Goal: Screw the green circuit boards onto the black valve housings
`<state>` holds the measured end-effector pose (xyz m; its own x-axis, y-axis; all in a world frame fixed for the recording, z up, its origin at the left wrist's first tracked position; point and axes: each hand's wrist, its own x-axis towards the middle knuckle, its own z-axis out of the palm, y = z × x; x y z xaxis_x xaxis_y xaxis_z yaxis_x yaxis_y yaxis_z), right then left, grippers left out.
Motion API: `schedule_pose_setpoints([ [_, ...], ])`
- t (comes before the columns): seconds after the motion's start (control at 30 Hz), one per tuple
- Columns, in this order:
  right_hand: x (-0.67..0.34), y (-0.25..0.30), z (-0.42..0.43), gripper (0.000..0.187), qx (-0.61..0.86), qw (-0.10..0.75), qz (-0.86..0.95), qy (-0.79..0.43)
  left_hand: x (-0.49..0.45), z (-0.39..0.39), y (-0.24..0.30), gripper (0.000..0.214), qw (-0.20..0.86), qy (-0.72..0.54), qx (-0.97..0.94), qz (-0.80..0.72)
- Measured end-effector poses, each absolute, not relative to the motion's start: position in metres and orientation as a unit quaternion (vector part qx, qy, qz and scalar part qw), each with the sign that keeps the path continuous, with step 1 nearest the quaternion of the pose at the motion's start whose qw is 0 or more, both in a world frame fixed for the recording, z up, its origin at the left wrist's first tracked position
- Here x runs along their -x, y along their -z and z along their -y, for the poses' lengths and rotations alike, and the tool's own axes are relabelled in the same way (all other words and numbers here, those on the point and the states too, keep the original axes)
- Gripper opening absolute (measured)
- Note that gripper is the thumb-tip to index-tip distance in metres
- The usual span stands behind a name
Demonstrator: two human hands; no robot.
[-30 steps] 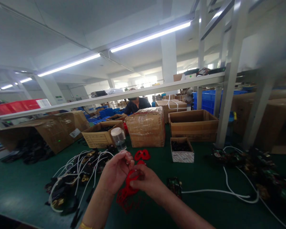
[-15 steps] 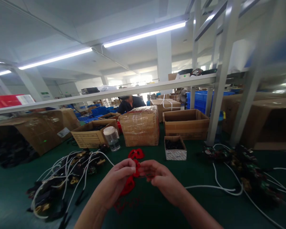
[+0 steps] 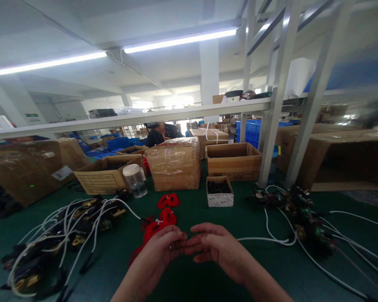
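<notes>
My left hand and my right hand meet fingertip to fingertip low in the middle, above the green table. Both are curled in a pinch at the meeting point; what they hold is too small to make out. A string of red flat pieces lies on the table just behind my left hand. A separate red pair lies farther back.
White cables with black and brass parts sprawl at the left; circuit boards with cables at the right. Behind the hands stand a small white box of black parts, a plastic jar, a taped carton, open cartons and a shelf post. A person works beyond the cartons.
The red piece my hands held up a second ago now lies on the table. My hands have come lower and pinch fingertip to fingertip. The view has swung to the right.
</notes>
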<state>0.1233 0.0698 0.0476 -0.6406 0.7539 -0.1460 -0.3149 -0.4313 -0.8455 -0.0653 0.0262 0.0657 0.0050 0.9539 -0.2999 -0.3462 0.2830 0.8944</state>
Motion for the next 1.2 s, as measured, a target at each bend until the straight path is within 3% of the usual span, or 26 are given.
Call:
schedule_pose_setpoints([
  [0.3,-0.144,-0.043,-0.067,0.048,0.359,0.292,0.498,-0.733,0.054,-0.019,-0.052,0.013,0.644,-0.523,-0.259,-0.494],
  [0.5,-0.147,-0.03,-0.074,0.036,0.375,0.332,0.577,-0.646,0.045,-0.011,-0.046,0.016,0.626,-0.475,-0.324,-0.527],
  [0.63,-0.149,-0.034,-0.079,0.028,0.366,0.323,0.611,-0.623,0.046,-0.011,-0.04,0.03,0.49,-0.385,-0.472,-0.624],
  [0.77,-0.154,-0.046,-0.078,0.027,0.339,0.297,0.648,-0.614,0.046,-0.015,-0.043,0.025,0.32,-0.371,-0.595,-0.637],
  [1.2,-0.16,-0.041,-0.062,0.03,0.369,0.296,0.695,-0.542,0.019,-0.016,-0.029,0.014,0.287,-0.342,-0.645,-0.62],
])
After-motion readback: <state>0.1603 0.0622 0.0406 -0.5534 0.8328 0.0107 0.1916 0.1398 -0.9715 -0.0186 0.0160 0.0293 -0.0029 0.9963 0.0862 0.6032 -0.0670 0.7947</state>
